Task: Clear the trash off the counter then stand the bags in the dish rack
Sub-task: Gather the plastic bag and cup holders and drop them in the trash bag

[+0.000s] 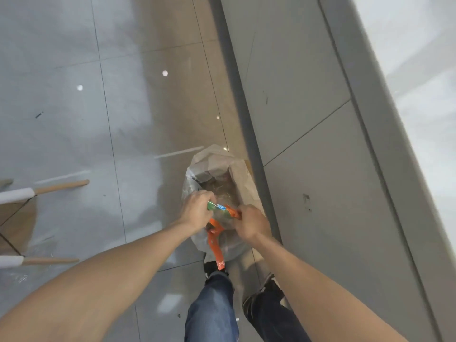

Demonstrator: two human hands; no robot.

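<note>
Both hands, left hand (196,210) and right hand (251,222), are closed on an orange-and-green wrapper (223,210) held over the open trash bag (217,159), which holds crumpled clear plastic and stands beside the grey cabinet (320,193).

Crinkled green-and-orange plastic wrapper (223,211) with small blue logo, translucent whitish plastic trash bag (217,164), glossy grey tiled floor (74,70), blue denim jeans (212,314), light wooden chair legs (61,186) with white tops
</note>
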